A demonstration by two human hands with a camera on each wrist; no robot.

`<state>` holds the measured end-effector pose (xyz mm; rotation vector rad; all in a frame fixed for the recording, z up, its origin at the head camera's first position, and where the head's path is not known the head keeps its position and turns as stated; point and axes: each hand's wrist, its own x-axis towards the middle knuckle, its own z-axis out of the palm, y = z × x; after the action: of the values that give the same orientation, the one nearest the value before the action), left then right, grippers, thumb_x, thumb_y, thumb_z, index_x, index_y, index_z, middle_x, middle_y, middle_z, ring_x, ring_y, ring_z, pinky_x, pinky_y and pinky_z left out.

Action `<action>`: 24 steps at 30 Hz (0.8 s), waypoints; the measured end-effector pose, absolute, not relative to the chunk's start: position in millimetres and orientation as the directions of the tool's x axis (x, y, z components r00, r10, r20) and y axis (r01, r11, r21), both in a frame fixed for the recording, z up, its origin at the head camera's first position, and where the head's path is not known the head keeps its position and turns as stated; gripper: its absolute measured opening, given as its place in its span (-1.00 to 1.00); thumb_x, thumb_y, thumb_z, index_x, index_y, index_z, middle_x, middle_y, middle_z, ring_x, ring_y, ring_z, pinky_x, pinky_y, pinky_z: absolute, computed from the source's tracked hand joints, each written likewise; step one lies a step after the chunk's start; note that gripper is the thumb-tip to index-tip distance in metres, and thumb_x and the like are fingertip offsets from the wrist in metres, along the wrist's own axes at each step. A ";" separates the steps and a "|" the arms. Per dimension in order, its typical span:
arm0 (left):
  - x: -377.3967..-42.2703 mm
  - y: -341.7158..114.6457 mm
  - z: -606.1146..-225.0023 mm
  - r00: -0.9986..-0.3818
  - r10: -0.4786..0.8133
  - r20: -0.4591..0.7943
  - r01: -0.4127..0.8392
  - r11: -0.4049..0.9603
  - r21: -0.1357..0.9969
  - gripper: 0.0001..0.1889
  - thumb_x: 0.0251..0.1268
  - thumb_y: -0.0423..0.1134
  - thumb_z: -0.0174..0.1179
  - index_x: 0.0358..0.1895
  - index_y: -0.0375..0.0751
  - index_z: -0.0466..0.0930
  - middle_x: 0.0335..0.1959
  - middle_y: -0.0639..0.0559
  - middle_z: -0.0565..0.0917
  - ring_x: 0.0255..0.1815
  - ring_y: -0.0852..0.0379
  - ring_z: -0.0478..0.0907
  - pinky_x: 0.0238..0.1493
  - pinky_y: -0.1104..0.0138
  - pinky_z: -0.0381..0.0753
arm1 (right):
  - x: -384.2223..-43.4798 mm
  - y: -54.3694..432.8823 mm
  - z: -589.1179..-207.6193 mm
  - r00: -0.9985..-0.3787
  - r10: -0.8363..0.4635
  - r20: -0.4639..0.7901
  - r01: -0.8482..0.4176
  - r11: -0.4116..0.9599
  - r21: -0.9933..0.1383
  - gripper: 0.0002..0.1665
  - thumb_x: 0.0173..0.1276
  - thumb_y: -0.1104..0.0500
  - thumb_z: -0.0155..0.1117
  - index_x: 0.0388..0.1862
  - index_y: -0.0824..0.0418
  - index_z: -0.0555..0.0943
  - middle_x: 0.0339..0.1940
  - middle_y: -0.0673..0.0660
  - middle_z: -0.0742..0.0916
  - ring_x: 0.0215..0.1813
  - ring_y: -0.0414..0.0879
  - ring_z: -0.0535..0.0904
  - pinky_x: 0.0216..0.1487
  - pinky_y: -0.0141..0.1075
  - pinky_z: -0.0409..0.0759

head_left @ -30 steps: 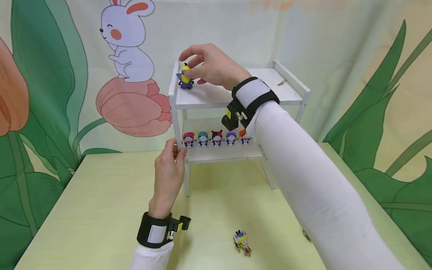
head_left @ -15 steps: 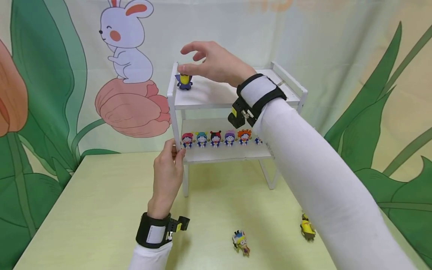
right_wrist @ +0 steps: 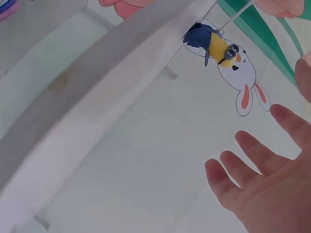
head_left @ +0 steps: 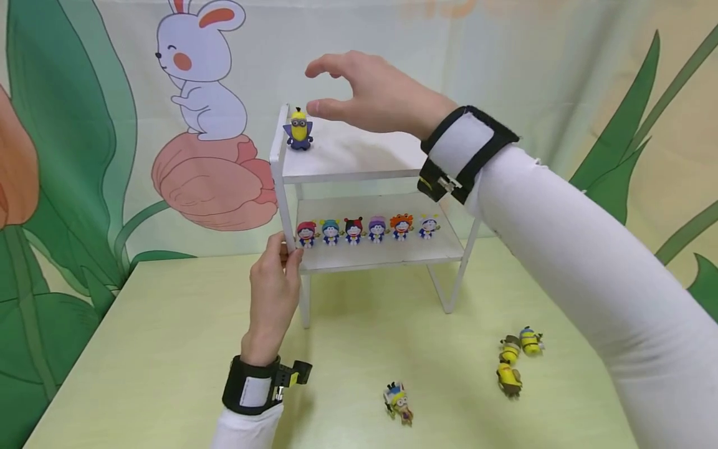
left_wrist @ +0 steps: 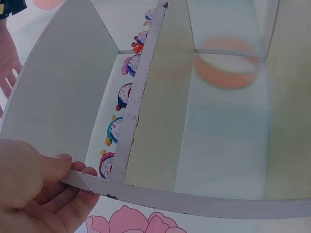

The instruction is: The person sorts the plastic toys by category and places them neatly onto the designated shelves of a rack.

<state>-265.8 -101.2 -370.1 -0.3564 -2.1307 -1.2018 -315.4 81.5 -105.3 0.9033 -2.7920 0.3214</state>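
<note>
A yellow Minion figure (head_left: 300,130) with a dark blue cape stands upright at the left end of the white shelf's (head_left: 359,163) top board. My right hand (head_left: 381,93) hovers just right of it and apart from it, fingers spread and holding nothing. The right wrist view shows the same Minion figure (right_wrist: 221,48) beyond the loose fingers. My left hand (head_left: 272,296) grips the shelf's left front post, its thumb and fingers around the post (left_wrist: 92,182) in the left wrist view.
A row of several Doraemon figures (head_left: 377,229) in coloured hats stands on the lower board. One Minion figure (head_left: 399,402) lies on the table (head_left: 185,349) near the front. To the right lie three more Minion figures (head_left: 509,379). A printed cloth (head_left: 359,37) hangs behind.
My right hand has let go of the caped Minion figure and moved up and right, leaving it standing. The left hand keeps its grip. The figures on the right have come into view.
</note>
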 end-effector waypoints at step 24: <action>-261.5 -105.6 -365.7 -0.749 -0.088 0.657 0.514 0.549 0.659 -0.70 0.35 -0.48 0.18 0.10 -0.46 0.43 -0.27 -0.29 0.64 -0.32 -0.11 0.60 -0.28 0.12 0.64 | -229.8 138.4 -166.5 -0.448 -0.821 0.354 -0.877 0.481 0.007 -0.54 0.33 0.04 0.38 0.16 0.15 0.60 0.23 0.23 0.53 0.29 0.12 0.34 0.27 -0.01 0.35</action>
<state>-261.5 -105.6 -365.7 -0.3418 -2.1350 -1.1945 -229.8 138.4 -166.5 1.4355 -2.4221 0.2532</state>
